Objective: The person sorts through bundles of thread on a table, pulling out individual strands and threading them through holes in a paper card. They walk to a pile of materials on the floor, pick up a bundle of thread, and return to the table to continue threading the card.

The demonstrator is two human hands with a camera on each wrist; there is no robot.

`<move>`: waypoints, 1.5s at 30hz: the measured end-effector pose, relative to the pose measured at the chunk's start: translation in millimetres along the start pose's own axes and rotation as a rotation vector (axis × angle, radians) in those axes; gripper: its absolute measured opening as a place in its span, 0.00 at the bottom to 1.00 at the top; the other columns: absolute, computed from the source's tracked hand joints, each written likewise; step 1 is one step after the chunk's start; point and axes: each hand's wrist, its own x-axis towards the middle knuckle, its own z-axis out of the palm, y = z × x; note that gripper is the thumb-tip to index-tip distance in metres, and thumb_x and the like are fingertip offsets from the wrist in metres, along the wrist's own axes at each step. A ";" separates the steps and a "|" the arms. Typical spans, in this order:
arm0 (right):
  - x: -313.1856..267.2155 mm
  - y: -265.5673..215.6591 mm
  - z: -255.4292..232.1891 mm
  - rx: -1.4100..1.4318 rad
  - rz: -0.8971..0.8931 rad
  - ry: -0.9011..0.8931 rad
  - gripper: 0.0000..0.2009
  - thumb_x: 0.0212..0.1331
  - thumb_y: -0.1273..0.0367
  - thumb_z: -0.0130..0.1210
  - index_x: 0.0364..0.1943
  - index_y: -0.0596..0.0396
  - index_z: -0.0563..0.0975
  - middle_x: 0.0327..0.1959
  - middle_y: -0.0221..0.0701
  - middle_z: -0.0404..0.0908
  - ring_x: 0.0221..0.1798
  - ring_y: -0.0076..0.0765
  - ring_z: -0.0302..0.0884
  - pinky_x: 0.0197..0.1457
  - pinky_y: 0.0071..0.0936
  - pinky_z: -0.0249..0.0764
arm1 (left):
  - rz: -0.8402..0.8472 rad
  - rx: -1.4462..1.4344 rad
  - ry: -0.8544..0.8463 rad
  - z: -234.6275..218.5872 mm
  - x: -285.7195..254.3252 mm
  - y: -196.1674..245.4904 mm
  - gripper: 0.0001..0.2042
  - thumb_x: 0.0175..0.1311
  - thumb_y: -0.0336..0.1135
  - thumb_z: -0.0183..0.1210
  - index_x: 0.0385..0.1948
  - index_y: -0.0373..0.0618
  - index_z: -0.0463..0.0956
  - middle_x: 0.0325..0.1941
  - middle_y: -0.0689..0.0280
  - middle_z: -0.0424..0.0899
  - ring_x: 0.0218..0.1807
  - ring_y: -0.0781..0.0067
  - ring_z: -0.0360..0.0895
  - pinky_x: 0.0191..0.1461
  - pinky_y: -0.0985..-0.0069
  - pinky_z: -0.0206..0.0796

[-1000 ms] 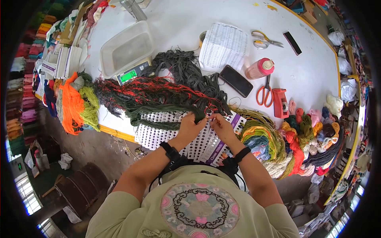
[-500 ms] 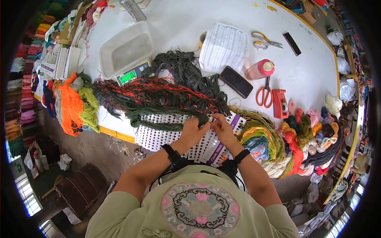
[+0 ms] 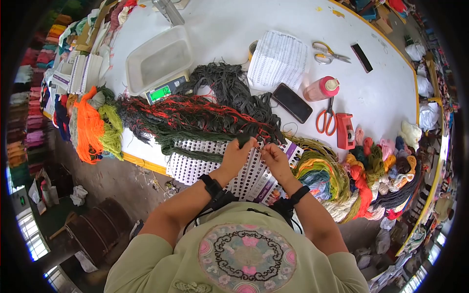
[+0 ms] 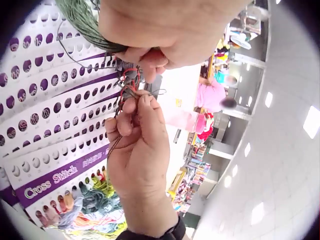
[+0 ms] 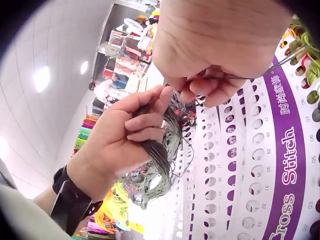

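A dark green thread skein (image 5: pixel 159 155) is gripped in my left hand (image 3: pixel 237 158), fingers curled round it near one end. Its length trails left over the cards in the head view. My right hand (image 3: pixel 276 161) pinches a thin dark thread (image 5: pixel 240 78) between thumb and fingers, close beside the left fingertips. Under both hands lie overlapping white cards (image 3: pixel 195 168) with rows of punched holes and purple "Cross Stitch" bands. Just beyond them, a tangled heap of dark thread with red strands (image 3: pixel 195 113) stretches across the table.
A scale (image 3: pixel 163 91) bearing a plastic tub (image 3: pixel 161 58) stands back left. Farther right are a printed sheet (image 3: pixel 278 58), phone (image 3: pixel 292 102), pink-capped bottle (image 3: pixel 321 90), orange-handled scissors (image 3: pixel 326 120) and red tape dispenser (image 3: pixel 345 131). Colourful skeins (image 3: pixel 317 171) pile at right, an orange skein (image 3: pixel 89 128) at left.
The left hand has turned slightly, lifting the gripped end of the green skein. The right hand has shifted a little, staying near the left fingertips. The head view has moved slightly.
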 end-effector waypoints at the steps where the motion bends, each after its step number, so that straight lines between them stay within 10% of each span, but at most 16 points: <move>1: 0.4 -0.5 -0.6 0.000 -0.001 -0.002 0.03 0.66 0.72 0.50 0.39 0.56 0.74 0.26 0.23 0.74 0.29 0.16 0.69 0.34 0.17 0.68 | -0.042 -0.135 0.047 0.4 2.1 1.7 0.09 0.67 0.36 0.55 0.37 0.43 0.81 0.28 0.72 0.82 0.20 0.91 0.60 0.22 0.86 0.52; 14: 0.8 2.6 -0.3 0.003 -0.019 0.012 0.03 0.65 0.72 0.52 0.38 0.55 0.74 0.25 0.21 0.73 0.27 0.14 0.66 0.32 0.16 0.66 | -0.212 0.016 -0.040 1.0 1.2 -12.3 0.14 0.61 0.42 0.62 0.39 0.41 0.81 0.29 0.71 0.82 0.21 0.88 0.65 0.24 0.85 0.56; 27: 1.7 2.0 1.3 -0.125 -0.062 0.087 0.03 0.61 0.73 0.54 0.36 0.56 0.76 0.23 0.23 0.75 0.26 0.15 0.68 0.30 0.17 0.66 | -0.032 0.256 0.027 -2.4 2.3 -3.7 0.12 0.59 0.40 0.63 0.32 0.39 0.80 0.24 0.72 0.77 0.29 0.83 0.68 0.34 0.79 0.63; 39: 2.7 2.3 0.2 -0.211 -0.019 0.128 0.13 0.60 0.70 0.56 0.48 0.55 0.72 0.19 0.24 0.73 0.23 0.17 0.68 0.29 0.20 0.65 | -0.267 -0.405 -0.308 -4.6 -4.6 7.5 0.09 0.65 0.36 0.54 0.39 0.44 0.79 0.26 0.64 0.83 0.13 0.88 0.57 0.15 0.87 0.48; 45: 3.4 -16.9 -7.0 -0.009 0.056 -0.059 0.20 0.58 0.70 0.60 0.53 0.56 0.70 0.15 0.23 0.71 0.21 0.17 0.69 0.28 0.19 0.65 | -0.144 0.264 -0.331 4.4 1.0 -18.9 0.10 0.63 0.35 0.52 0.40 0.43 0.79 0.30 0.61 0.85 0.14 0.85 0.65 0.18 0.83 0.57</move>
